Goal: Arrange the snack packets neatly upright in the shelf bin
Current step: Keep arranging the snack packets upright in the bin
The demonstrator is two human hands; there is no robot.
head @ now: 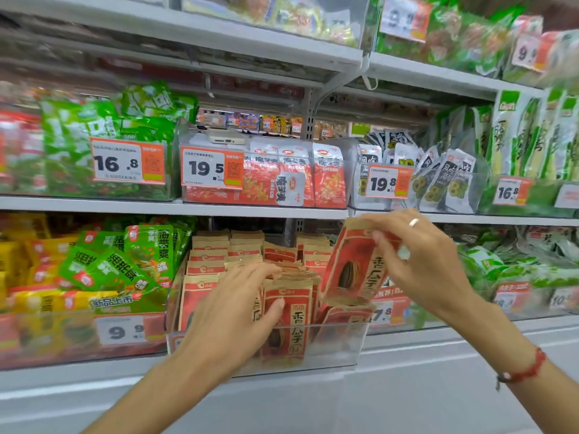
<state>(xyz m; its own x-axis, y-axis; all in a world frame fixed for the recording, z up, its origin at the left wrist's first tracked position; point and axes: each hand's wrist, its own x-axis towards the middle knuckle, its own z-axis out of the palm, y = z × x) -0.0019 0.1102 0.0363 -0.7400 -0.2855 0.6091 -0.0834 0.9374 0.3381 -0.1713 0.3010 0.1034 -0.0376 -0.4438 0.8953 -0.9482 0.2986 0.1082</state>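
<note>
A clear plastic shelf bin (329,349) on the lower shelf holds several red and brown sunflower-seed packets (219,255) standing in rows. My left hand (238,305) reaches into the bin, fingers spread over the packet tops and thumb pressed against the front packet (286,327). My right hand (423,264) grips a small stack of the same packets (351,270), held tilted above the bin's right side. A ring sits on that hand and a red bracelet on its wrist.
Green and yellow snack bags (125,264) fill the bin to the left, green bags (513,270) the one to the right. The shelf above carries bins of red packets (282,180) and black-white packets (445,180) behind orange price tags (211,167).
</note>
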